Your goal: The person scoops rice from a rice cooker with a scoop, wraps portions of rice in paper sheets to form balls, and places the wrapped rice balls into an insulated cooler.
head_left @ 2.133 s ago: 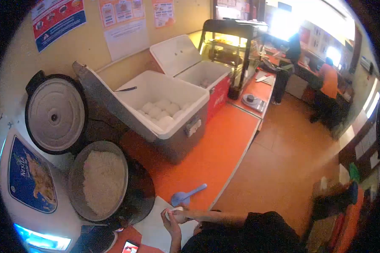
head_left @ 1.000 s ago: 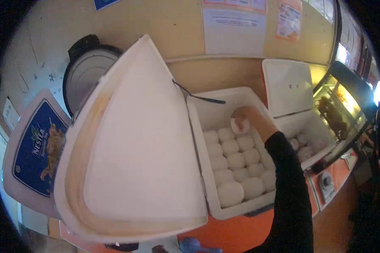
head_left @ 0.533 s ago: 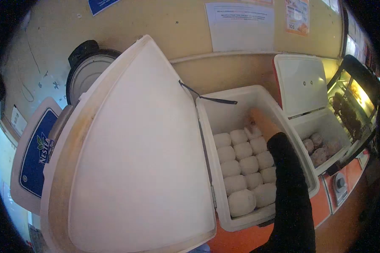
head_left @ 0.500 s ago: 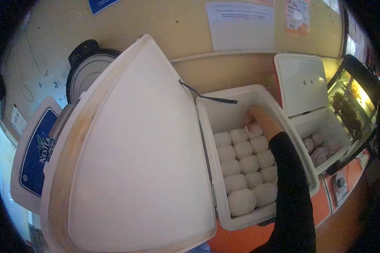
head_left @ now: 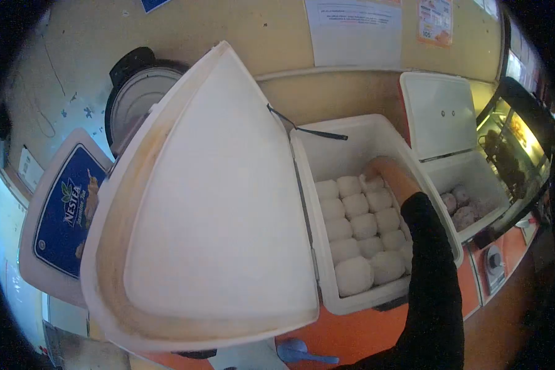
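My right hand (head_left: 388,172), at the end of a black sleeve (head_left: 435,265), reaches into the back right of a white cooler box (head_left: 382,299). Its fingers curl down around a white ball (head_left: 370,183) that looks like a bun; the fingertips are partly hidden. More white round buns (head_left: 354,275) lie packed in rows in front of the hand. The sleeve hides some of those along the right side. To the left, the cooler's big white lid (head_left: 222,203) stands open on its hinge, joined to the box by a dark strap (head_left: 314,132). My left hand is out of view.
A smaller cooler (head_left: 468,179) with an open lid (head_left: 441,117) holds several round lumps on the right. Beside it stands a lit glass display case (head_left: 518,142). Left are a Nestea dispenser (head_left: 68,209) and a round lid (head_left: 142,98). A blue handled object (head_left: 305,353) lies below.
The camera view has shifted, showing more of the orange counter at the bottom. My right hand stays in the same back corner of the cooler, its fingers still at the buns there.
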`<state>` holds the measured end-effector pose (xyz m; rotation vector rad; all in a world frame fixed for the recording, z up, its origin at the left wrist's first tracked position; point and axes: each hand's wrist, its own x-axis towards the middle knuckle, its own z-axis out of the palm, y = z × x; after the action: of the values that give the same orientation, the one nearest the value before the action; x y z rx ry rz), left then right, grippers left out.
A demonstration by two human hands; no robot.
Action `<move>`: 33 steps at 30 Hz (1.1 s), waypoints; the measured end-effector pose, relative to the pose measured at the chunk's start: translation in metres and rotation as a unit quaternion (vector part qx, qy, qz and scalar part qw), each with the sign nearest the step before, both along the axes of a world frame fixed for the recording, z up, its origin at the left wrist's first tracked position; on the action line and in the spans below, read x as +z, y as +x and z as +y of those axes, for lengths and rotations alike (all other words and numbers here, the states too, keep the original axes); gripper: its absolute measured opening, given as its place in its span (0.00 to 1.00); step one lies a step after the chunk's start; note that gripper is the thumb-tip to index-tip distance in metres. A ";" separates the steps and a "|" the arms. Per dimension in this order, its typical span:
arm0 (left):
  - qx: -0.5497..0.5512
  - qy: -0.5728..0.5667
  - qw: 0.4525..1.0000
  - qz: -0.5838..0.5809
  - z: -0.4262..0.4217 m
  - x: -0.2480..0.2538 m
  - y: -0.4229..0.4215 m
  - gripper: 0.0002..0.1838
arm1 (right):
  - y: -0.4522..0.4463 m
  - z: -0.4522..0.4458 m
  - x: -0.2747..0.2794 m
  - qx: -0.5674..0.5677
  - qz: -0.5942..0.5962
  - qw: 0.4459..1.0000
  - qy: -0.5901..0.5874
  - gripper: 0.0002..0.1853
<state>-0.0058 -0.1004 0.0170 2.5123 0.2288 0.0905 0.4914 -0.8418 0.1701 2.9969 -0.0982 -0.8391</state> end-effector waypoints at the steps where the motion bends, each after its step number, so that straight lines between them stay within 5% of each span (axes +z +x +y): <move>1: 0.004 -0.004 1.000 -0.020 -0.008 0.017 0.007 0.13 | -0.008 0.005 0.011 0.024 -0.009 1.000 -0.006 0.19; 4: -0.112 0.153 0.978 -0.083 -0.012 0.034 0.019 0.14 | -0.039 0.020 0.058 0.108 -0.059 0.992 -0.014 0.19; 6: -0.115 0.111 0.986 -0.058 -0.015 0.036 0.020 0.17 | -0.070 0.035 0.100 0.173 -0.103 0.980 -0.010 0.19; 8: -0.181 0.232 0.951 -0.091 0.014 -0.007 0.020 0.30 | -0.115 0.059 0.145 0.190 -0.118 0.974 0.032 0.19; 11: -0.197 0.130 0.972 -0.005 0.021 0.003 0.024 0.38 | -0.239 0.147 0.242 0.053 -0.094 0.975 0.195 0.11; 13: -0.225 0.153 0.962 -0.020 0.030 -0.018 0.029 0.39 | -0.316 0.201 0.263 0.125 -0.027 0.939 0.319 0.12; 15: -0.232 0.165 0.958 -0.012 0.038 -0.020 0.023 0.39 | -0.377 0.248 0.240 0.205 0.100 0.866 0.444 0.14; 17: -0.221 0.167 0.961 -0.005 0.032 0.005 0.035 0.40 | -0.409 0.293 0.158 0.199 0.136 0.844 0.479 0.23; 21: -0.242 0.145 0.959 -0.003 0.040 0.001 0.035 0.40 | -0.486 0.382 -0.053 0.088 -0.189 0.936 0.284 0.33; 24: -0.277 0.121 0.953 -0.002 0.044 0.003 0.043 0.39 | -0.516 0.419 -0.163 0.010 -0.249 0.943 0.219 0.33; 26: -0.284 0.084 0.955 -0.010 0.046 -0.001 0.045 0.38 | -0.520 0.435 -0.153 -0.033 -0.286 0.937 0.199 0.32; 27: -0.286 0.053 0.956 -0.018 0.048 -0.003 0.051 0.37 | -0.511 0.452 -0.103 -0.225 -0.199 0.916 0.267 0.31; 29: -0.315 0.061 0.947 -0.034 0.062 -0.014 0.065 0.37 | -0.499 0.461 -0.090 -0.307 -0.325 0.829 0.337 0.25; 30: -0.345 0.071 0.935 -0.043 0.067 -0.016 0.069 0.36 | -0.493 0.459 -0.089 -0.188 -0.525 0.761 0.332 0.20; 33: -0.393 0.045 0.915 -0.073 0.083 -0.015 0.081 0.35 | -0.429 0.436 0.002 -0.090 -0.572 0.775 0.255 0.22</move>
<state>0.0747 -0.0176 0.0020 2.4797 -0.8627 -0.0418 0.0623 -0.4062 0.1717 3.4688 -0.1935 1.2796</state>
